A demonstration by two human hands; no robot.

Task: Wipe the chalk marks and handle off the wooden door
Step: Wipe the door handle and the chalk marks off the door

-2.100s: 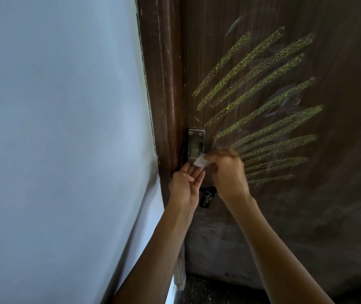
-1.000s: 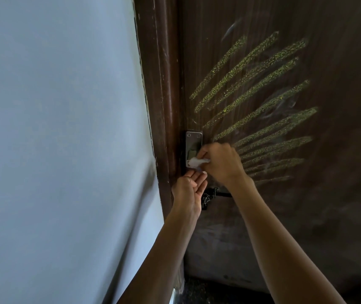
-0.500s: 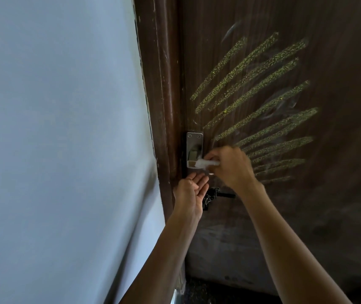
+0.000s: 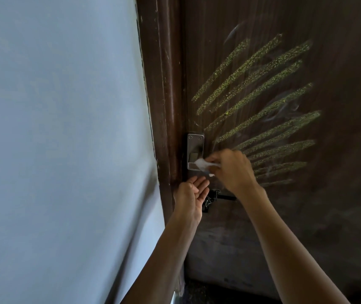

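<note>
My right hand (image 4: 232, 170) pinches the white wipe (image 4: 203, 165) against the handle plate (image 4: 195, 150); chalk strokes (image 4: 263, 102) slant up-right, nearest it. Left hand (image 4: 191, 196) open below.

**No readable text in view**

No letters, numbers, brands or labels readable anywhere. The chalk marks (image 4: 260, 110) on the wooden door (image 4: 339, 194) are plain yellow-green slanted strokes, not writing. The metal handle (image 4: 195, 150) at the door's left edge shows two screws near its top, no stamp or logo legible. The white wipe (image 4: 203, 164) is blank. The wall (image 4: 61, 139) on the left carries no sign.
</note>
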